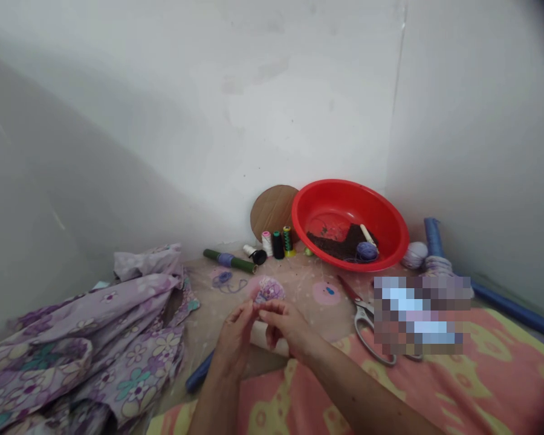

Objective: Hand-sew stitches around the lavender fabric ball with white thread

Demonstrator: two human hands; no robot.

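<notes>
My left hand and my right hand meet at their fingertips in front of me. Both pinch the lower edge of a small round lilac floral fabric piece. Anything fine between the fingers, such as thread, is too small to make out. Closest to my right hand, steel scissors with red-trimmed handles lie open-bladed on the bedding. A blue roll pokes out beneath my left wrist.
Thread spools and a green roll stand behind the hands. A red plastic basin holds dark cloth and a lilac yarn ball. Floral lilac cloth is heaped on the left; a pixelated patch covers part of the right.
</notes>
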